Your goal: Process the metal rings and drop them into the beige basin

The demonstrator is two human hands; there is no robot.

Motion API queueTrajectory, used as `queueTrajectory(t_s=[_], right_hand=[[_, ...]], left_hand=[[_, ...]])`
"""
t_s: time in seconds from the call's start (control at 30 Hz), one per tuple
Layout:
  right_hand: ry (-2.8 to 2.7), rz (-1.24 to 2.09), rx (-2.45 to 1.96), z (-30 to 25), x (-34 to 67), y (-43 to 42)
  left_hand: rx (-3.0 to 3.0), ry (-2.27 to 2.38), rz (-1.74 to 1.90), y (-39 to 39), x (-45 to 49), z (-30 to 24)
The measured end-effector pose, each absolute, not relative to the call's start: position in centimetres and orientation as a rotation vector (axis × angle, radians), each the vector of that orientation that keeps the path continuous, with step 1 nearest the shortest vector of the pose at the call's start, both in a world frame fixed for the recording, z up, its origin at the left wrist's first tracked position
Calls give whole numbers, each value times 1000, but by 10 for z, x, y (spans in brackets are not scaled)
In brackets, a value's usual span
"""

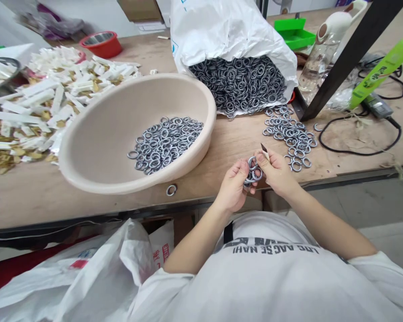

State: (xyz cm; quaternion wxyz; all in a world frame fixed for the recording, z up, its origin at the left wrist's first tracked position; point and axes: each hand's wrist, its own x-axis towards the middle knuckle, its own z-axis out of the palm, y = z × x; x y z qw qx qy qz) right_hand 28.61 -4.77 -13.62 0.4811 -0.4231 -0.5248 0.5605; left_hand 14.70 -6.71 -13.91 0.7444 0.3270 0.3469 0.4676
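Note:
Several grey metal rings (252,173) lie in the curled fingers of my left hand (234,185), above the table's front edge. My right hand (278,172) meets it from the right, pinching a small blade with a dark pointed tip (264,150) and a pale handle, its fingers against one ring. A loose heap of rings (289,132) lies on the table just beyond my right hand. To the left, a large beige basin (97,129) holds a pile of similar rings (168,143). One single ring (171,190) rests on the table in front of the basin.
A white sack (231,31) lies open at the back, full of rings. White and brown pieces (53,98) are heaped at left, near a red bowl (101,44). A black metal post (349,62), a clear jug (322,56) and a black cable (356,153) occupy the right.

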Motion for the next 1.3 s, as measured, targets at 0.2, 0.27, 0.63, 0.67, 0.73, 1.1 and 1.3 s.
queueTrajectory(t_s=[0.2,0.27,0.63,0.67,0.73,1.1,1.3], right_hand=[[-1675,728,-1062,-141,289,-51],[-1692,819,-983,-138,293,-53],[-1331,1256,-986,-138,279,-47],[-1298,1309,-1004,-137,279,-45],[-1354,1249,-1035,-132,283,-44],[-2174,332,-1105,-104,310,-71],[-2224,343,-1113,-102,310,-69]], left_hand=[[764,754,941,-67,145,-137],[782,766,963,-68,144,-137],[822,797,1076,-68,151,-138],[811,792,1058,-66,150,-138],[791,780,1029,-64,147,-136],[783,742,1010,-66,142,-129],[769,729,989,-68,141,-128]])
